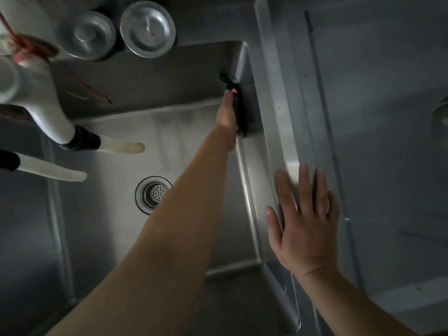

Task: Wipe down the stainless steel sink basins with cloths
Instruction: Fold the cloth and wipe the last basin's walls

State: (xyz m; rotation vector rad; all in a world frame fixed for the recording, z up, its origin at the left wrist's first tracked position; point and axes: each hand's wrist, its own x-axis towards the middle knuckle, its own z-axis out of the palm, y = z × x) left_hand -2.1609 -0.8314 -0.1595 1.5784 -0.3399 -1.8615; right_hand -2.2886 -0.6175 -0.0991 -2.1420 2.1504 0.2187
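Observation:
The stainless steel sink basin [184, 141] fills the middle of the head view, with a round drain strainer [153, 194] in its floor. My left hand [228, 117] reaches deep into the basin and presses a dark cloth [238, 110] flat against the right inner wall, near the far right corner. My right hand [304, 221] lies flat with fingers spread on the basin's right rim [274, 112], holding nothing.
Two white faucet spouts [121, 147] [53, 169] reach over the basin from the left. Two round metal drain covers [148, 29] [86, 35] sit on the back ledge. A grey flat surface [375, 117] lies right of the rim.

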